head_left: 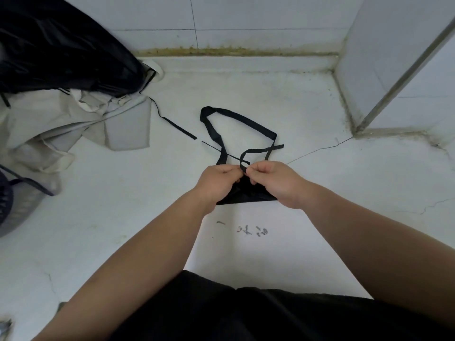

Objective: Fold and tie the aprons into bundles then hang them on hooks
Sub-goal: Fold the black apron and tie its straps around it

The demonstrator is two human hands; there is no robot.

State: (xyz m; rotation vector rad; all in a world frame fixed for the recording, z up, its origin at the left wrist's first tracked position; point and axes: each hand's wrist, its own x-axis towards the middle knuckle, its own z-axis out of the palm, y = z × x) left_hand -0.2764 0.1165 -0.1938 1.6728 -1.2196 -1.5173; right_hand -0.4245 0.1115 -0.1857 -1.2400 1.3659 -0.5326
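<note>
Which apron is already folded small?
The black apron gripped between the left hand and right hand; the beige apron lies crumpled, untouched.

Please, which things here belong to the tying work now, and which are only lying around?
In the job:
- left hand and right hand, both pinching the black straps
- folded black apron

Lying about:
- beige cloth pile
- black cloth
- loose thin strap
- dark floor marks

Bare left hand, bare right hand, both on unsleeved arms; I wear plain black clothing, seen at bottom.
</note>
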